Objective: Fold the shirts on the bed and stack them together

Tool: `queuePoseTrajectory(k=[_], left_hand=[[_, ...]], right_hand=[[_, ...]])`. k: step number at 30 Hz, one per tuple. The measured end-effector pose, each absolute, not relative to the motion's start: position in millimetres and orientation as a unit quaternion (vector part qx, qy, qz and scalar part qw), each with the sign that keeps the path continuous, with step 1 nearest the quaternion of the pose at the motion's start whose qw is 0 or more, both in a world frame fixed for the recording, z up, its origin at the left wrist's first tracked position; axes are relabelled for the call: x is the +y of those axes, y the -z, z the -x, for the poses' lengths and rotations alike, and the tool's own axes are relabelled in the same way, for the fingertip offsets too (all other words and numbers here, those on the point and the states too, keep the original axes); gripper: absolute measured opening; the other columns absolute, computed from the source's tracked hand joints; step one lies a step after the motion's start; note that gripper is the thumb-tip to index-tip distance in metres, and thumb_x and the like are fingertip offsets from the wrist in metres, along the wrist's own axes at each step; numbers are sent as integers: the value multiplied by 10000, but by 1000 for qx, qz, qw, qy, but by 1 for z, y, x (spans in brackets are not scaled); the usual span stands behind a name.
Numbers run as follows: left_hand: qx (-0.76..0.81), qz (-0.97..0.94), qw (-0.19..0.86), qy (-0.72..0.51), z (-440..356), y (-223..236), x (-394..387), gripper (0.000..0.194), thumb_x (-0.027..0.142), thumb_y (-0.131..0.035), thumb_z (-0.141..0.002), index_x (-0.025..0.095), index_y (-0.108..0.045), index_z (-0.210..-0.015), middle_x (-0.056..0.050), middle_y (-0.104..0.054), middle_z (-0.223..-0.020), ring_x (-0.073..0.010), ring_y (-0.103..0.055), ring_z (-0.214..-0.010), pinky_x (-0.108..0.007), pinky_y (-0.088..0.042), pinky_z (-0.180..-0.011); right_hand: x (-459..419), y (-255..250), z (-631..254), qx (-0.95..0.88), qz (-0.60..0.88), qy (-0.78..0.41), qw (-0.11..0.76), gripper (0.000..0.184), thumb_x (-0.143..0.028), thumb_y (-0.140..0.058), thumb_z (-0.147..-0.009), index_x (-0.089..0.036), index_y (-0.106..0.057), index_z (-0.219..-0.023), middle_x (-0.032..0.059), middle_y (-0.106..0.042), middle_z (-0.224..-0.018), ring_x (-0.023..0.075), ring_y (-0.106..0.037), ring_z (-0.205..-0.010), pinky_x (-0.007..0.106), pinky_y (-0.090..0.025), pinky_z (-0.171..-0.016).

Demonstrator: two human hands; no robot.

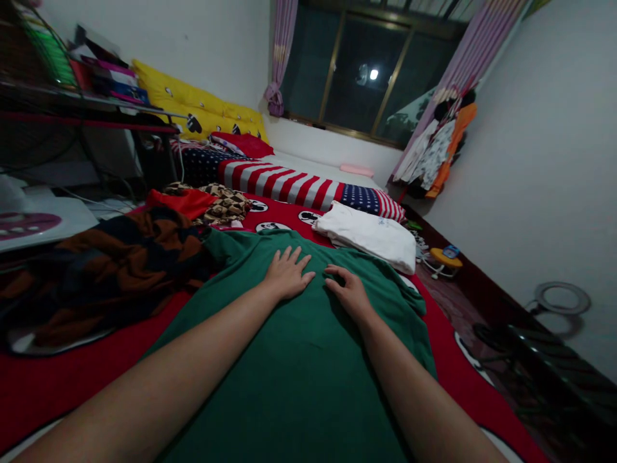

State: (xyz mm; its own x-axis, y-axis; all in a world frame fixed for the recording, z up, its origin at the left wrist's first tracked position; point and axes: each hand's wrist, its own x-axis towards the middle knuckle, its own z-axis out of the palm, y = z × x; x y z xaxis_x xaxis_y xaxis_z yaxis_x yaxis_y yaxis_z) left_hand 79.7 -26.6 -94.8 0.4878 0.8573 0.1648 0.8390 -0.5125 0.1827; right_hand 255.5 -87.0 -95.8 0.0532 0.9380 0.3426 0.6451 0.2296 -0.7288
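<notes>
A green T-shirt (299,360) lies spread out on a red patterned bedcover (159,331), its sleeves out to both sides. My left hand (288,274) rests flat on the upper part of the shirt, fingers spread. To its right, my right hand (348,289) is just over or touching the cloth, fingers loosely curved with a gap between thumb and fingers. Neither hand has anything in its grasp. Just beyond the shirt is a folded white garment (369,233).
Crumpled brown-and-dark clothing (139,251) and a leopard-print cloth (224,204) lie at left. Behind stands a bed with a striped, starred cover (284,186) and a yellow cushion (202,103). A ring light (562,298) and dark rack (559,360) are at right.
</notes>
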Motion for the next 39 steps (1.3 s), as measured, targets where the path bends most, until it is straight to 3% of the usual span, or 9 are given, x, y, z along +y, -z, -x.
queuePoseTrajectory(k=[5,10,12,15,20,24,32,35,39], left_hand=[[493,-859,57,-127,-79,96,-25,643,608,-282,-905,280,-356,-1453,-57,-230,-1562,-309,-156,-1440,-515,-117,-1142],[489,-859,66,-136,-79,96,-25,643,590,-299,-904,260,-367,-1451,-75,-233,-1560,-325,-161,-1436,-530,-115,-1140],[490,-858,66,-140,-79,96,-25,639,587,-305,-902,261,-373,-1448,-71,-243,-1557,-324,-166,-1435,-530,-116,-1140],[494,-856,66,-142,-80,98,-25,633,589,-315,-898,275,-375,-1444,-53,-252,-1556,-315,-165,-1436,-522,-117,-1143],[493,-856,65,-142,-79,98,-24,629,590,-310,-900,279,-379,-1442,-55,-251,-1556,-314,-168,-1436,-523,-118,-1143],[488,-859,67,-141,-79,97,-25,638,578,-302,-909,248,-372,-1450,-89,-241,-1556,-329,-164,-1434,-536,-119,-1137],[490,-859,65,-137,-79,96,-25,634,584,-301,-910,263,-364,-1452,-73,-229,-1561,-320,-160,-1437,-524,-116,-1141],[493,-858,63,-131,-79,95,-26,632,583,-302,-910,267,-361,-1453,-68,-229,-1562,-317,-161,-1437,-518,-116,-1143],[492,-860,59,-127,-80,94,-26,635,577,-297,-914,252,-360,-1456,-89,-224,-1561,-330,-162,-1435,-530,-119,-1138]], right_hand=[[-95,61,-289,-654,601,-265,375,337,-363,-632,-735,-160,-703,-994,96,-715,-1060,242,-656,-1004,397,-478,-927],[-116,38,-378,-566,725,-51,388,435,-461,-658,-683,-142,-713,-972,117,-721,-962,278,-663,-922,422,-483,-885],[-125,44,-411,-556,753,-45,348,508,-479,-727,-599,-149,-714,-984,128,-710,-1012,311,-647,-988,442,-471,-908],[-140,58,-439,-557,762,-94,316,416,-459,-791,-510,-174,-728,-807,126,-712,-1009,327,-644,-1005,420,-500,-875],[-152,50,-441,-471,722,-217,458,362,-458,-774,-578,-181,-692,-797,64,-716,-743,241,-690,-686,360,-566,-661],[-145,33,-445,-399,713,-207,538,402,-412,-796,-534,-169,-690,-836,64,-713,-709,217,-670,-578,343,-559,-561],[-128,41,-493,-394,831,-16,393,377,-451,-761,-539,-140,-728,-749,92,-681,-608,272,-651,-603,375,-507,-560],[-124,45,-498,-432,851,92,286,313,-420,-704,-618,-151,-739,-774,118,-703,-701,292,-658,-700,385,-494,-633],[-113,47,-473,-476,826,188,235,293,-324,-606,-721,-153,-731,-923,153,-708,-935,281,-653,-845,367,-483,-722]])
